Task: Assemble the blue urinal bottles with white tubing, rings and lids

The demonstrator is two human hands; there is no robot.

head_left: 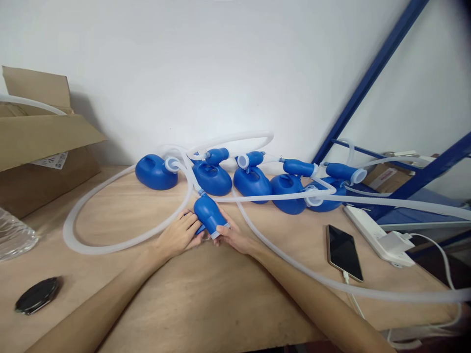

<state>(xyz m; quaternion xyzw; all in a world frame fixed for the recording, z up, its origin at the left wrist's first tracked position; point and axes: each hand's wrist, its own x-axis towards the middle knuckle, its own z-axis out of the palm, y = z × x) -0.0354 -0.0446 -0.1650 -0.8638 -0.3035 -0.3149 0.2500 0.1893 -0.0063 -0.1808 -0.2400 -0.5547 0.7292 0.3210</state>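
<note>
A blue bottle-shaped piece [209,214] with a pale rim at its lower end is held above the wooden table, tilted, its narrow end joined to a whitish hose [191,179]. My left hand [181,231] has its fingers closed at the piece's left side, by a small blue part. My right hand [232,232] grips the piece from the right, thumb on the rim. Fingertips of both hands are partly hidden beneath it. Behind them, a blue jug [156,172] and several more stand in a row, with similar blue pieces and hoses lying on them.
At the left are an open cardboard box [47,176], clear plastic [14,235] and a black round object [38,295]. On the right lie a phone [344,252], a white power strip [375,235] and a blue metal rack [371,81]. Long hoses cross the table [206,304].
</note>
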